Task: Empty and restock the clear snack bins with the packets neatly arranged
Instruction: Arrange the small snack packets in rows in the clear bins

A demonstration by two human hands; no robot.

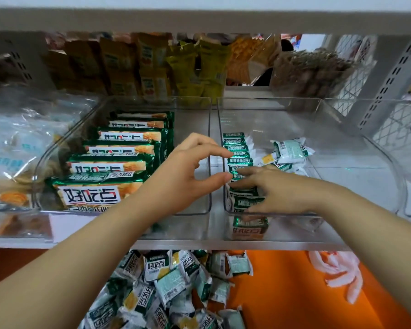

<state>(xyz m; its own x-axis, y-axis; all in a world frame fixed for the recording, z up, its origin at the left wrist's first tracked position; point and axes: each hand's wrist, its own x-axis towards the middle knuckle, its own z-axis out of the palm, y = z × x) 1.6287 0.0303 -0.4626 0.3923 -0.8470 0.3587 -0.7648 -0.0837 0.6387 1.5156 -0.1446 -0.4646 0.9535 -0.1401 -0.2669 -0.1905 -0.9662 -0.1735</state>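
Two clear bins stand side by side on a shelf. The left bin (64, 138) holds a neat stack of large green-and-orange packets (119, 150). In the right bin (356, 129), small green-and-white packets (237, 148) stand in a row along its left wall, and a few loose ones (290, 150) lie in the middle. My left hand (188, 172) reaches over the bin walls, its index finger and thumb bracketing part of the row. My right hand (278, 191) grips the row's near end between thumb and fingers.
A heap of small packets (166, 288) lies below the shelf on an orange surface (294, 293), with a white crumpled item (342, 274) to the right. Yellow and brown snack bags (195, 67) fill bins behind. A clear plastic bag of goods (14, 143) sits at the left.
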